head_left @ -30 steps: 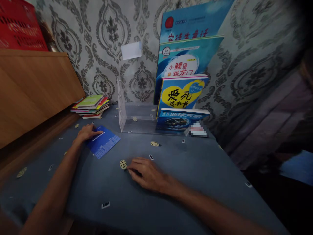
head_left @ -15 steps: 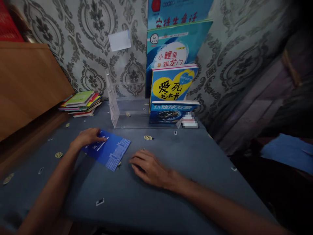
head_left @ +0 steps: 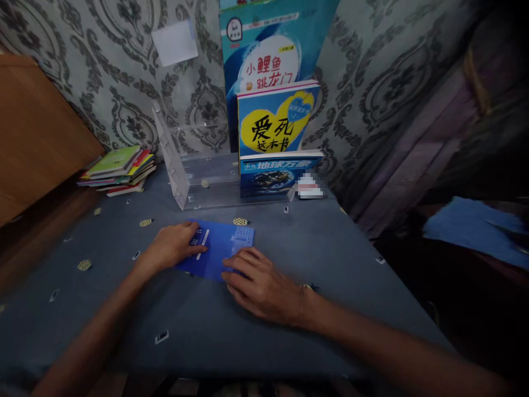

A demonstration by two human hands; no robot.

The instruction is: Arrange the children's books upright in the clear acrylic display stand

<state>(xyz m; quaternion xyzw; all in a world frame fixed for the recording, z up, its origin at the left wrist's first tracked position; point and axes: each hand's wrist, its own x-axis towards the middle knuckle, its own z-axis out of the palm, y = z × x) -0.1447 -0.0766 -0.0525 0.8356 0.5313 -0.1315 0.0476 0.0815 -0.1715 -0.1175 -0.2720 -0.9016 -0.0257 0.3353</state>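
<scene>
A thin blue booklet (head_left: 219,251) with pale building drawings and white print lies on the cloth-covered table (head_left: 231,336), turned sideways. My left hand (head_left: 171,245) grips its left end, the thumb lying across the cover and the fingers along the far edge. At the right end, my right hand (head_left: 258,284) rests with bent, slightly parted fingers, the fingertips touching the booklet's near right part and covering that corner. Behind them stands a clear acrylic book rack (head_left: 171,160), with picture books such as a yellow-heart book (head_left: 268,124) and an earth book (head_left: 268,179) on its right side.
A pile of thin books (head_left: 119,168) lies at the back left beside a wooden panel (head_left: 41,132). A teal book (head_left: 285,41) leans upright against the patterned wall, where a white paper (head_left: 176,43) hangs. Blue cloth (head_left: 471,229) lies beyond the table's right edge.
My left hand has brought the booklet rightward and turned it more level. My right hand's fingertips now touch the booklet; before, they were apart from it. The view has shifted slightly.
</scene>
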